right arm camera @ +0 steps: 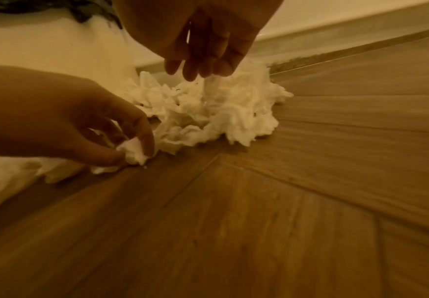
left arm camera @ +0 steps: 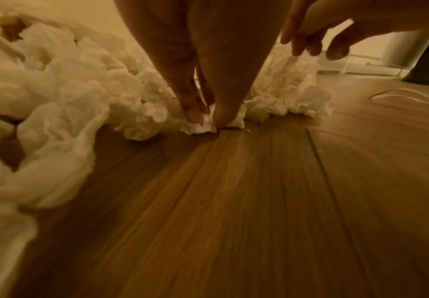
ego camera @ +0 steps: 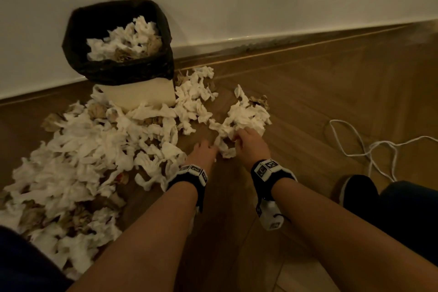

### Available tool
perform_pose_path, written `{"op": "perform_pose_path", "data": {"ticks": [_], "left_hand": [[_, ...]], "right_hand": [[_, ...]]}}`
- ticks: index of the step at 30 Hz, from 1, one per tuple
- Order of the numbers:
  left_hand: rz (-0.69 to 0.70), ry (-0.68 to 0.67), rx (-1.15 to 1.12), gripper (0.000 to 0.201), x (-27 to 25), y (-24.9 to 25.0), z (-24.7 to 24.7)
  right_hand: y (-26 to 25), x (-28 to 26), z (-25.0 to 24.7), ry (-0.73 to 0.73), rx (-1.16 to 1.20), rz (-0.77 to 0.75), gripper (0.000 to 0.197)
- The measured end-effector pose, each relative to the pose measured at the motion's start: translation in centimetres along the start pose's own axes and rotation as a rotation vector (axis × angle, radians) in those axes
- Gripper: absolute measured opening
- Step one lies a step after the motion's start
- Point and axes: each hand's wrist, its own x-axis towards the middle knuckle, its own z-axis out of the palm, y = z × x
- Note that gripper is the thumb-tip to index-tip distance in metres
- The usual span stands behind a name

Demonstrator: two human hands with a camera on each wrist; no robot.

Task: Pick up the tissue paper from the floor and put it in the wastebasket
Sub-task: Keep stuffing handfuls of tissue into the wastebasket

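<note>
Pinching low, the left hand (ego camera: 204, 149) nips a small tissue wad (left arm camera: 203, 124) on the floor while the right hand (ego camera: 248, 141) curls onto the loose clump (ego camera: 246, 114). Wastebasket (ego camera: 118, 40) stands far-left, nearer the left hand, already heaped.

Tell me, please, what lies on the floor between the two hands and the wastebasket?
Crumpled tissue paper and a strip of bare wooden floor separate the left hand and right hand from the wastebasket; the head view shows it.

Crumpled white tissue paper (ego camera: 246, 116) beside part-filled wastebasket (ego camera: 138, 95)
</note>
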Motion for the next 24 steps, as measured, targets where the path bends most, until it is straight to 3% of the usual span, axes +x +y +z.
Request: {"op": "perform_pose_path", "data": {"ticks": [3,9,13,17,24], "left_hand": [[-0.059,0.083,-0.105,0.019,-0.8,-0.3,-0.2],[-0.208,0.241,-0.628,0.035,-1.6,-1.2,-0.8],[-0.304,0.290,-0.830,0.027,-1.8,-1.5,-1.2],[-0.404,0.296,-0.925,0.043,-1.7,-1.5,-1.6],[-0.542,0.302,-1.146,0.032,-0.8,-2.1,-1.8]], "right_hand": [[-1.3,0.8,0.9,-0.110,0.029,-0.040,0.022],[-2.2,0.9,2.9,-0.317,-0.163,-0.095,0.044],[-1.5,0.1,3.7,-0.433,-0.259,-0.060,0.061],[-1.1,-0.4,4.1,-0.371,-0.118,0.045,0.052],[-0.5,-0.6,3.2,-0.197,0.136,0.251,0.027]]}}
